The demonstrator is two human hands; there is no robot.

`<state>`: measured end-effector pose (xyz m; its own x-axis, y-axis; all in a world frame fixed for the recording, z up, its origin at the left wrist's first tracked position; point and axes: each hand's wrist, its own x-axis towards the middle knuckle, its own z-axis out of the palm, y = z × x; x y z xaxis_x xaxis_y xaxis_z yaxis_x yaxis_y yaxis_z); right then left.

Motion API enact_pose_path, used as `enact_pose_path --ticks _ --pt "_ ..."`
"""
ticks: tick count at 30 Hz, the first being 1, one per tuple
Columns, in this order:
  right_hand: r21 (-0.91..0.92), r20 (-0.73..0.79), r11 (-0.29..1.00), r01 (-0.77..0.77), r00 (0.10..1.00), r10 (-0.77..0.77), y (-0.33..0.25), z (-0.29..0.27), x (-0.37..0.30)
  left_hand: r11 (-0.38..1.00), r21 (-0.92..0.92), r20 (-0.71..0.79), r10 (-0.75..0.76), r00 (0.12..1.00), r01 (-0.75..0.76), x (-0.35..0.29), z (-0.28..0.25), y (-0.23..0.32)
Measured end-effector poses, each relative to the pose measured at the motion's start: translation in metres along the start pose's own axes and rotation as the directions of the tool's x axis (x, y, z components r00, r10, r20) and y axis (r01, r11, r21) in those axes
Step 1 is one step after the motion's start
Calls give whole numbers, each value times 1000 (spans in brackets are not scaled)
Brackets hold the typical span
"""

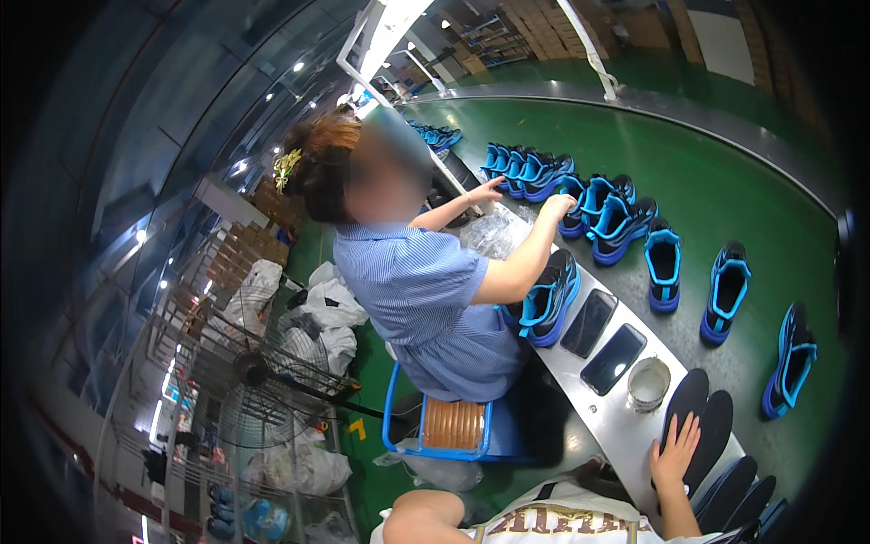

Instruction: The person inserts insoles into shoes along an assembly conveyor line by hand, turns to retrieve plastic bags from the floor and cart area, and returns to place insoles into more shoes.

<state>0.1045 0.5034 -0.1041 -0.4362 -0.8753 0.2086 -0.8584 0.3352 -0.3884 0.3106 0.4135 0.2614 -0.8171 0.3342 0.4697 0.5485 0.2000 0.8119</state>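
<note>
My right hand (pixel 675 453) lies with its fingers stretched out over a black insole (pixel 686 399), near the lower right end of the metal table edge (pixel 625 444). A second black insole (pixel 716 426) overlaps beside it, and more dark insoles (pixel 725 494) lie closer to me. Just beyond the fingers stands a round, clear container (pixel 649 384). My left hand is out of the picture; only a bare, rounded part of a limb shows at the lower edge.
A co-worker in a striped blue dress (pixel 399 281) sits on a blue stool (pixel 453 435), reaching toward black-and-blue sneakers (pixel 612 222). Two phones (pixel 614 359) lie on the metal edge. Single sneakers (pixel 725 295) stand on the green surface. A floor fan (pixel 252 370) is at left.
</note>
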Motion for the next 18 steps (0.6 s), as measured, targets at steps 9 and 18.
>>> enact_pose_path --ticks 9,18 --pt "17 179 999 28 983 -31 7 -20 2 997 33 44 -78 996 77 10 7 -40" --pt "-22 172 1000 -12 985 16 8 -15 -2 961 202 84 -209 974 189 10 19 -108"
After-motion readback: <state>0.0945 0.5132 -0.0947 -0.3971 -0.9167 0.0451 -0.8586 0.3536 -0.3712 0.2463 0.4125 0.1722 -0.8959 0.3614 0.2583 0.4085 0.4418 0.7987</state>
